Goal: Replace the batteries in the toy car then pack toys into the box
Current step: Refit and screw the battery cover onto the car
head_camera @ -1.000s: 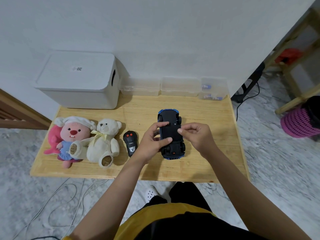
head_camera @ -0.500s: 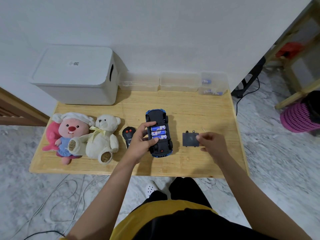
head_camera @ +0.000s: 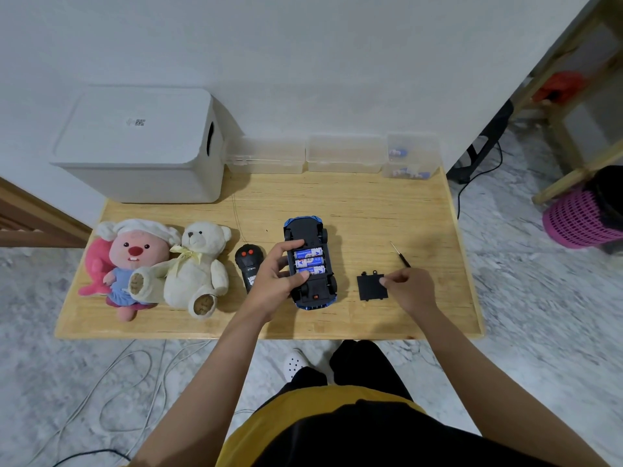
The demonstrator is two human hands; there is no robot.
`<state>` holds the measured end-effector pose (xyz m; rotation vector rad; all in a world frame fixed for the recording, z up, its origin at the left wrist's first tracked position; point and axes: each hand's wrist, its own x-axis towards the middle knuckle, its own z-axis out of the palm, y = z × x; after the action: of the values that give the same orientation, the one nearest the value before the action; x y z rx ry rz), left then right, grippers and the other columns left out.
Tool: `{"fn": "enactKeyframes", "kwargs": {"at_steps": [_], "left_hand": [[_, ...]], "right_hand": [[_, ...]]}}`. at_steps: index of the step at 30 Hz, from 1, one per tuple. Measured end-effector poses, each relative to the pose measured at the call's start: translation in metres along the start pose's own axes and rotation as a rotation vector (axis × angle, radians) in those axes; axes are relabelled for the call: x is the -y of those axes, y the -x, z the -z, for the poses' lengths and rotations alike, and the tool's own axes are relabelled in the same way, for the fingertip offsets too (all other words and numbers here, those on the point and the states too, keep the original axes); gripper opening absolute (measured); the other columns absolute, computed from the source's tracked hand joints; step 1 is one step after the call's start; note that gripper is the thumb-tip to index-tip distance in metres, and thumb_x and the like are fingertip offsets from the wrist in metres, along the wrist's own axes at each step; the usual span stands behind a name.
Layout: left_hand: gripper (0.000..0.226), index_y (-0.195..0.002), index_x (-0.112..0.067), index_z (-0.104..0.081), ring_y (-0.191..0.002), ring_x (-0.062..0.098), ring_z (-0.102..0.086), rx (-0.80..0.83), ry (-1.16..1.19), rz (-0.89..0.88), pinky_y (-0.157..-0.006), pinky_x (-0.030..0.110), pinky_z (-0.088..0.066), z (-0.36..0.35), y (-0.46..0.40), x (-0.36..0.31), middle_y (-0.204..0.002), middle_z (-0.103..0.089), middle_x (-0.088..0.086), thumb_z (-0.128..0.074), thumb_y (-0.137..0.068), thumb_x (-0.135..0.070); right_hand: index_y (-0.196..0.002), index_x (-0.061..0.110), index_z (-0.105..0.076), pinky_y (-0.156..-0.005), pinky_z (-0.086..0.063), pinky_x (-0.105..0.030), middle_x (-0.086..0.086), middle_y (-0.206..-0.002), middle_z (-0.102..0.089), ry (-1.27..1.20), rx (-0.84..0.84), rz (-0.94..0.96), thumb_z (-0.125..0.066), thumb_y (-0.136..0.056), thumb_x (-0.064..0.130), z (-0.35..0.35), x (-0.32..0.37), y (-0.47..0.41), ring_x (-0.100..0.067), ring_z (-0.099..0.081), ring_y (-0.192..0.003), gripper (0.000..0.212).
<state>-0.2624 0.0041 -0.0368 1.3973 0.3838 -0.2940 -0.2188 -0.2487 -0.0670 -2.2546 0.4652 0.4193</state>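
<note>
- Box (head_camera: 141, 146), white and lidded, sits at the table's (head_camera: 387, 210) back-left corner; nothing is packed yet.
- Plush toys: a pink one (head_camera: 131, 261) and a bear (head_camera: 199, 264) lie side by side near the left edge.
- Car (head_camera: 310, 261) lies belly-up at the middle of the table, its bay open and showing three blue cells.
- Left hand (head_camera: 279, 274) is curled round the car's left side, thumb across the underside near the cells.
- Remote (head_camera: 247, 264) lies between bear and car, partly behind that hand.
- Cover (head_camera: 371, 286) lies flat right of the car, towards the front edge; the right hand (head_camera: 408, 288) pinches its right edge.
- Screwdriver (head_camera: 400, 254) lies loose just behind that hand.
- Spare cells seem to wait in the clear tub (head_camera: 409, 156) at the back-right corner.
- Risks, as I judge them: a knock could send the screwdriver rolling off the right edge; I see no screw anywhere, so it could be lost already; old and new cells look alike and could get mixed.
</note>
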Motion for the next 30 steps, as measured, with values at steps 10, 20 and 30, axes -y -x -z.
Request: {"fn": "enactKeyframes", "kwargs": {"at_steps": [10, 20, 30], "left_hand": [[0.064, -0.130, -0.038, -0.051, -0.101, 0.024, -0.063, 0.075, -0.078, -0.098, -0.085, 0.045, -0.056, -0.013, 0.000, -0.007, -0.118, -0.061, 0.005, -0.066, -0.084, 0.004], [0.062, -0.131, -0.033, -0.050, -0.109, 0.020, -0.058, 0.051, -0.163, -0.182, -0.093, 0.032, -0.049, -0.027, 0.000, -0.003, -0.123, -0.061, -0.002, -0.068, -0.083, 0.002], [0.061, -0.128, -0.035, -0.048, -0.107, 0.019, -0.057, 0.017, -0.200, -0.241, -0.080, 0.012, -0.046, -0.035, 0.001, -0.005, -0.121, -0.059, -0.007, -0.065, -0.084, 0.003]], "right_hand": [[-0.096, 0.013, -0.072, -0.077, -0.053, -0.023, 0.003, -0.086, -0.071, -0.247, 0.018, 0.277, -0.074, -0.079, 0.030, -0.011, 0.069, 0.035, -0.008, -0.068, -0.081, 0.025], [-0.079, 0.019, -0.071, -0.064, -0.055, -0.020, 0.005, -0.074, -0.070, -0.448, 0.022, 0.186, -0.080, -0.074, 0.017, -0.020, 0.084, 0.038, 0.001, -0.066, -0.063, 0.011], [-0.066, 0.015, -0.069, -0.069, -0.060, -0.046, -0.007, -0.071, -0.070, -0.548, -0.045, 0.013, -0.086, -0.063, 0.010, -0.023, 0.096, 0.029, -0.027, -0.070, -0.068, 0.017]]}}
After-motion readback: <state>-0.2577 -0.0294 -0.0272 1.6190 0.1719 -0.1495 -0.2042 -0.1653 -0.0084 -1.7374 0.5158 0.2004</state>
